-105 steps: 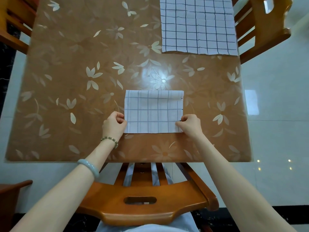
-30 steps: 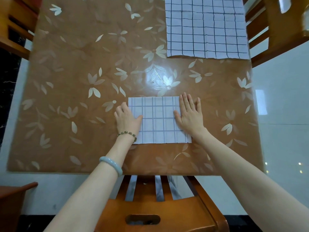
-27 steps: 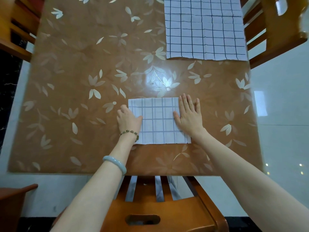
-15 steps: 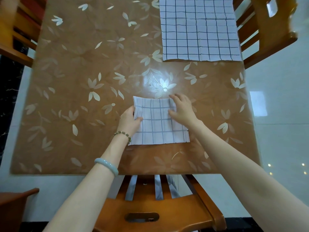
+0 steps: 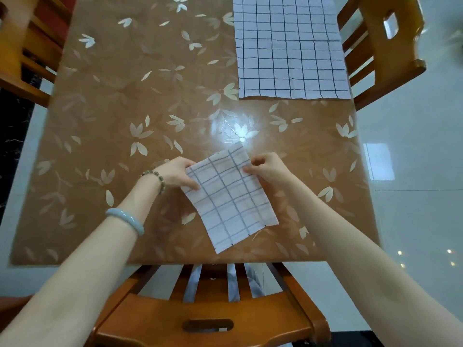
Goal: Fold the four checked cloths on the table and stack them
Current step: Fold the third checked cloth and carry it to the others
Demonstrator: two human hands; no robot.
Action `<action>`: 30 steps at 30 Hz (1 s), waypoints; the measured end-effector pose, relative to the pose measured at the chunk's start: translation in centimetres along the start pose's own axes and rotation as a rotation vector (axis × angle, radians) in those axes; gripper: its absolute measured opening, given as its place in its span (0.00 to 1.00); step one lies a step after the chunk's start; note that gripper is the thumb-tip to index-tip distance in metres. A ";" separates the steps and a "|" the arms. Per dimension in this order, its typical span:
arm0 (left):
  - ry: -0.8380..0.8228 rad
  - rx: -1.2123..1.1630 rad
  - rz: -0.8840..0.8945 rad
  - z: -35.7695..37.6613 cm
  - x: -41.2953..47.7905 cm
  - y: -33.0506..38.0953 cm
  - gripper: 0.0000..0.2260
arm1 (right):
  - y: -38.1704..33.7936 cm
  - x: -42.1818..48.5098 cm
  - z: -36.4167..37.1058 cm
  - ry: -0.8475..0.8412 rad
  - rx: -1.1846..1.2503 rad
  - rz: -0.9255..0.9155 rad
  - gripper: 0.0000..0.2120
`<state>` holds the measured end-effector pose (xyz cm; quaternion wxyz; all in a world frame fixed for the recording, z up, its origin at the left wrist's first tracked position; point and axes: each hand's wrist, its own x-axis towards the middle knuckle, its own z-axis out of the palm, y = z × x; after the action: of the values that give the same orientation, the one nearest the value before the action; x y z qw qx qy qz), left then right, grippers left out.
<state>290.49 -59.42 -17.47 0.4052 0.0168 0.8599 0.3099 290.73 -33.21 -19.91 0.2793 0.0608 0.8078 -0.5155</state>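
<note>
The larger flat white cloth with dark checks point(image 5: 290, 50) at the far right of the brown flower-patterned table point(image 5: 120, 101) runs out of view at the top. Nearer, the left hand point(image 5: 176, 174) and right hand point(image 5: 266, 169) pinch shut on the upper corners of a small folded white checked cloth point(image 5: 229, 200), held tilted over the table's near edge; whether its lower end touches the surface is unclear.

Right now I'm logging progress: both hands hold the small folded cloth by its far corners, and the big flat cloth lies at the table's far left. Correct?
Nearly. In the head view both hands, left and right, hold the small folded cloth, but the big flat cloth lies at the table's far right, not left.
</note>
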 end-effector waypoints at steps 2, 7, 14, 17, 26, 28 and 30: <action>0.111 -0.067 -0.037 0.5 0.8 -0.7 0.08 | 1.6 -0.6 0.1 0.068 0.001 0.055 0.07; 0.441 -0.332 -0.017 3.4 1.5 -0.9 0.03 | 3.5 -1.7 0.3 0.195 -0.057 0.174 0.04; 0.388 -0.457 -0.123 4.7 1.2 -1.2 0.06 | 3.0 -2.3 0.3 0.136 0.280 0.306 0.05; 0.292 -0.793 -0.168 5.5 0.7 -1.2 0.06 | 3.1 -2.6 0.2 0.137 0.294 0.306 0.07; 0.366 -0.877 -0.200 7.0 -0.8 -1.7 0.20 | 3.3 -4.3 -0.1 0.159 0.484 0.363 0.08; 0.380 -0.773 -0.177 7.9 -0.9 -2.3 0.07 | 3.4 -5.2 -0.2 0.153 0.339 0.308 0.07; 0.435 -0.745 -0.220 8.8 -1.3 -2.5 0.07 | 3.8 -5.7 -0.1 0.153 0.271 0.289 0.06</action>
<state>298.17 -57.21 -22.12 0.2239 -0.2876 0.7514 0.5500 296.86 -30.26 -19.98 0.2775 0.2522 0.7327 -0.5679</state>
